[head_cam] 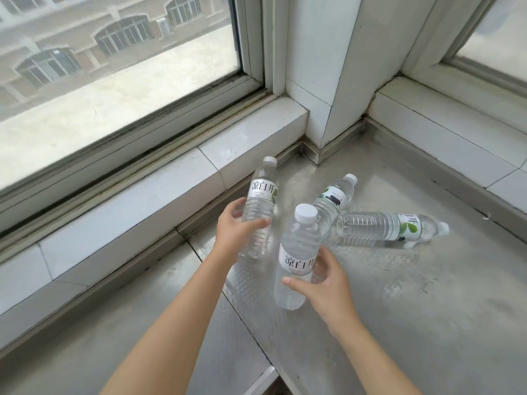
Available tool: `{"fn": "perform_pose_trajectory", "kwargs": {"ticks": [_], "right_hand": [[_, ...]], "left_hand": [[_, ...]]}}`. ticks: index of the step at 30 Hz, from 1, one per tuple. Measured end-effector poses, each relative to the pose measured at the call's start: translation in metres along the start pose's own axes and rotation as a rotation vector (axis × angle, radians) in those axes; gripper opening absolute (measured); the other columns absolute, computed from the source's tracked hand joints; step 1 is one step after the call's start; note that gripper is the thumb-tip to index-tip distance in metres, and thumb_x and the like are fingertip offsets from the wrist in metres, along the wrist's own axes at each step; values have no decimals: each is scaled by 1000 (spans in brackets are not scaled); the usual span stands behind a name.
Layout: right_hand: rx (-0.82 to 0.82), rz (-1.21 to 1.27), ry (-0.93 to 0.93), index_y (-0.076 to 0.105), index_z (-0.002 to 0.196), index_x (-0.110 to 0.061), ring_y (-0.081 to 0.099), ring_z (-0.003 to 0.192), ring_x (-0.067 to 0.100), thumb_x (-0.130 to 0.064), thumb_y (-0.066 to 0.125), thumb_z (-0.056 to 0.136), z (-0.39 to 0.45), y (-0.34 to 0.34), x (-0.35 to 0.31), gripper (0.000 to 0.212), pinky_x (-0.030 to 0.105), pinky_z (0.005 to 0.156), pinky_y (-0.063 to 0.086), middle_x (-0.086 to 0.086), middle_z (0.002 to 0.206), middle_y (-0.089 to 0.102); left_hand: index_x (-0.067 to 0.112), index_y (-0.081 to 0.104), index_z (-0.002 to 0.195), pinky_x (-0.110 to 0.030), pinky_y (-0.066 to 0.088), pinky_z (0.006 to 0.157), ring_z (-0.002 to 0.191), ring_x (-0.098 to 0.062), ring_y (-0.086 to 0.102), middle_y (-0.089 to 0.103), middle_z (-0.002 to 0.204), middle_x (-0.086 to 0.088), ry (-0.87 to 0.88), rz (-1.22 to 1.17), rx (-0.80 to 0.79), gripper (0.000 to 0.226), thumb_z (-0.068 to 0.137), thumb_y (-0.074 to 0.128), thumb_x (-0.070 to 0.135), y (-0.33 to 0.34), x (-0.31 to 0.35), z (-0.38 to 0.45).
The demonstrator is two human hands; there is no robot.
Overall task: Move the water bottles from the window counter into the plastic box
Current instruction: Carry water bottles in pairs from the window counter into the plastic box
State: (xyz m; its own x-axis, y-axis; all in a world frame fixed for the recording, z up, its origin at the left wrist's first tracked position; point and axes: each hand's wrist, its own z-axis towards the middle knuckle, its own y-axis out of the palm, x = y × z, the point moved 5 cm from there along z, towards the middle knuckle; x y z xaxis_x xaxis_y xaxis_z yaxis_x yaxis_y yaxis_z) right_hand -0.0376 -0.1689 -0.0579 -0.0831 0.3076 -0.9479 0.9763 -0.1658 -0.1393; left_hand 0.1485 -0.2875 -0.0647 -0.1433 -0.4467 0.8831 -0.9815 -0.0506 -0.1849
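A person's left hand (238, 232) grasps one upright water bottle (259, 208) while the right hand (319, 283) wraps a nearer bottle (298, 258) above the metal surface (399, 295); firm mid-body grips should keep both steady. Two more capped, seemingly full bottles (one leaning (335, 199), one lying flat (390, 226)) wait far right; the plastic box is out of view.
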Motion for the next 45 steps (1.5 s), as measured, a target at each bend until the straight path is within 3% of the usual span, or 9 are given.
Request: {"fn": "perform_pose_trajectory", "kwargs": {"ticks": [5, 9, 11, 15, 25, 33, 38, 42, 45], "right_hand": [[61, -35, -11, 62, 114, -23, 66, 99, 9, -10, 92, 53, -29, -3, -7, 69, 25, 84, 51, -6, 105, 72], [44, -54, -20, 59, 120, -27, 63, 105, 13, -33, 93, 45, -66, 8, -20, 82, 38, 92, 51, -5, 113, 68], [39, -54, -44, 60, 120, -27, 63, 102, 12, -25, 93, 49, -89, 15, -29, 78, 39, 92, 51, -4, 112, 68], [10, -59, -89, 60, 111, -37, 65, 99, 10, -13, 91, 55, -138, 32, -40, 69, 33, 90, 51, -6, 107, 69], [-80, 43, -129, 54, 126, -28, 70, 96, 18, -6, 89, 58, -279, 89, -49, 80, 44, 85, 55, -5, 109, 71], [-328, 97, -160, 46, 127, -52, 66, 106, 26, -37, 94, 34, -362, 134, -57, 106, 57, 92, 49, 1, 122, 66], [-539, 83, -174, 46, 131, -43, 70, 96, 18, -24, 96, 40, -405, 152, -61, 105, 50, 86, 53, -3, 119, 66], [-691, 47, -179, 47, 127, -43, 71, 88, 7, -11, 88, 48, -448, 162, -56, 95, 31, 71, 52, -9, 114, 65], [-809, 13, -185, 48, 131, -37, 71, 85, 7, 2, 86, 56, -482, 174, -49, 93, 29, 68, 51, -9, 110, 67]], "left_hand": [[13, 59, 132, -35, 59, 73, 91, -26, 74, 73, 113, -13, -91, -338, -178, 69, 69, 86, 12, -37, -4, -57], [14, 67, 122, -31, 56, 69, 85, -23, 71, 75, 104, -10, -84, -359, -278, 57, 66, 80, 19, -57, -21, -115], [15, 67, 121, -34, 58, 75, 92, -26, 72, 75, 106, -9, -56, -393, -295, 55, 67, 78, 14, -66, -30, -139], [23, 49, 138, -48, 55, 91, 108, -32, 69, 70, 121, -13, 43, -423, -296, 92, 55, 87, 9, -100, -39, -184], [47, 36, 143, -42, 56, 91, 110, -23, 68, 59, 136, -6, 255, -348, -296, 109, 59, 87, 0, -198, -69, -331], [51, 42, 135, -37, 59, 85, 110, -22, 68, 64, 129, -3, 330, -429, -6, 107, 48, 91, 13, -282, -109, -447], [43, 43, 135, -48, 56, 90, 105, -26, 70, 68, 123, -7, 325, -517, 296, 105, 44, 91, 22, -304, -140, -517], [47, 47, 131, -40, 57, 84, 104, -20, 71, 66, 125, -5, 295, -530, 473, 105, 39, 92, 23, -311, -172, -580], [49, 52, 124, -29, 58, 74, 98, -20, 72, 72, 111, -3, 289, -562, 583, 100, 37, 91, 19, -314, -197, -626]]}}
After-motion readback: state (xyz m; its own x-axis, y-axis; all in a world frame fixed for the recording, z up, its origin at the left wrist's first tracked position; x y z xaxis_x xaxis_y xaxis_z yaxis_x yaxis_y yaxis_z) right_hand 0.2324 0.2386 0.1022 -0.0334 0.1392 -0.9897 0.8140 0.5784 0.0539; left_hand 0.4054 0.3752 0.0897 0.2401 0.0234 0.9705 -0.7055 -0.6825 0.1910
